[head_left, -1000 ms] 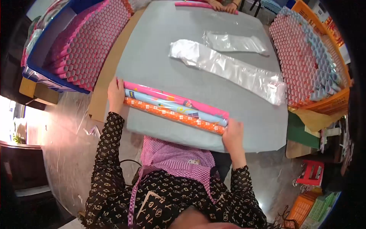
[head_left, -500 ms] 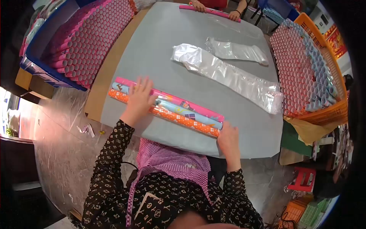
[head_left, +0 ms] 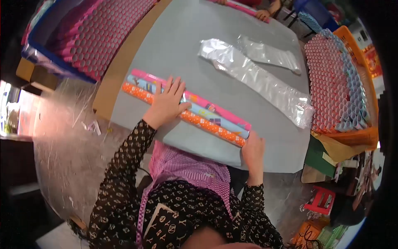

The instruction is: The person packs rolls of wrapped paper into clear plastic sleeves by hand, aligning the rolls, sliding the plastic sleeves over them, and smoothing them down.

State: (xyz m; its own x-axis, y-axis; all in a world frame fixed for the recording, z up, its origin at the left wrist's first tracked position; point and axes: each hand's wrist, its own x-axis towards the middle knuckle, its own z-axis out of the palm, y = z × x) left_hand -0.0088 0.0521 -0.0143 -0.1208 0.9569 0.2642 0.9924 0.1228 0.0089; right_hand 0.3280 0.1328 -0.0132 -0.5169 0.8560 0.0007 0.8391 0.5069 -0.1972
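Observation:
Three rolls of wrapping paper lie side by side at a slant near the table's front edge: a pink roll [head_left: 224, 113] farthest, a light blue roll [head_left: 203, 112] in the middle, and an orange roll [head_left: 207, 125] with white marks nearest me. My left hand [head_left: 168, 103] rests across them left of the middle, its fingers spread and its palm down. At their right ends is my right hand [head_left: 253, 151], touching the ends with its fingers mostly stretched out and slightly blurred. My left hand hides part of each roll.
Clear plastic sleeves [head_left: 261, 81] lie on the grey table [head_left: 174, 50]. A blue crate [head_left: 31, 50] of pink rolls stands left, an orange basket [head_left: 371, 137] of rolls right. Across the table, another person's hand [head_left: 262, 15] is on a pink roll [head_left: 240, 8].
My left hand has come down from a blurred motion to lie flat on the rolls, farther right along them. My right hand stays at their right ends. The whole view has shifted slightly.

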